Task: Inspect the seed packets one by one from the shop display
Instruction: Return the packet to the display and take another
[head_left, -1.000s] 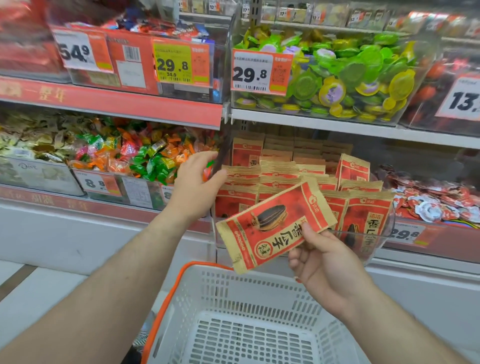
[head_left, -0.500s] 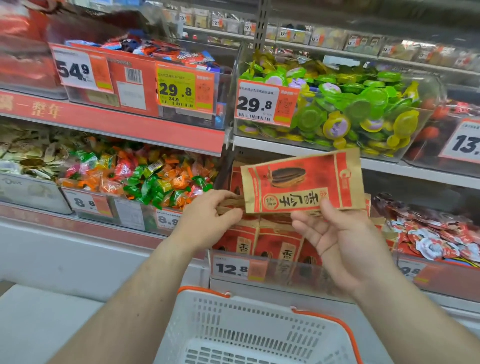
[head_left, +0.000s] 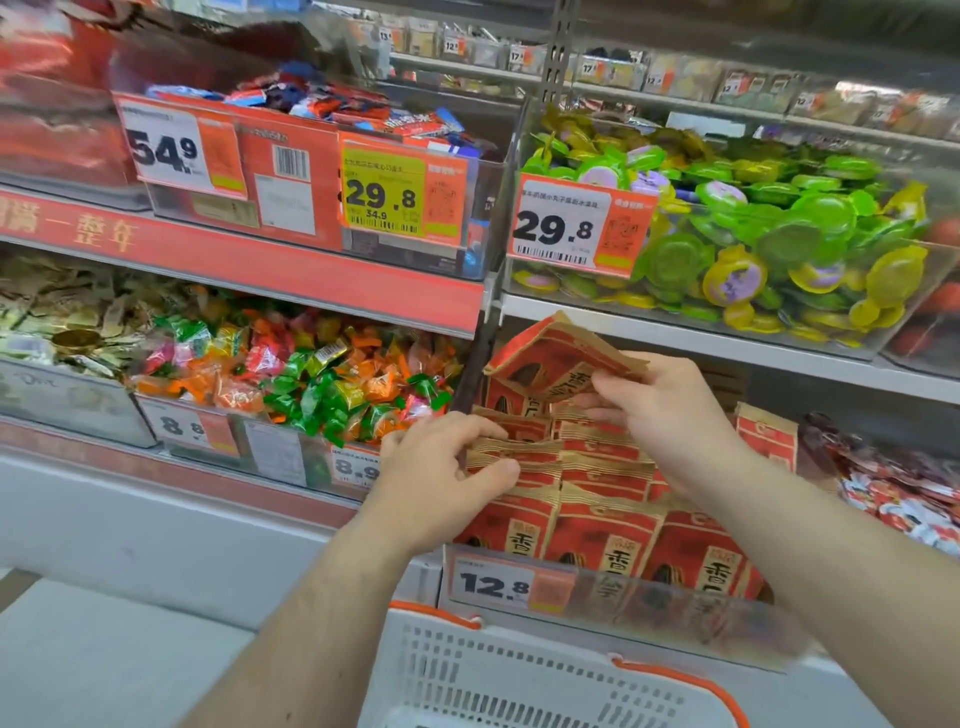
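Note:
A red and tan seed packet (head_left: 550, 358) with a dark seed picture is bent and tilted above the display bin, pinched in my right hand (head_left: 665, 415). Below it, several matching seed packets (head_left: 597, 525) stand in rows in a clear bin (head_left: 675, 618) marked 12.8. My left hand (head_left: 441, 478) pinches the top edge of a packet at the left of the rows, thumb in front and fingers behind.
A white basket with an orange rim (head_left: 519, 675) sits just below the bin. Left of the packets is a bin of wrapped candies (head_left: 311, 379); above is a bin of green and yellow jelly cups (head_left: 753, 244). Red-white sweets (head_left: 893, 488) lie at the right.
My right hand has carried the packet from in front of me back down toward the rear of the rows, bending it. My left hand has closed its fingers on a packet top in the bin.

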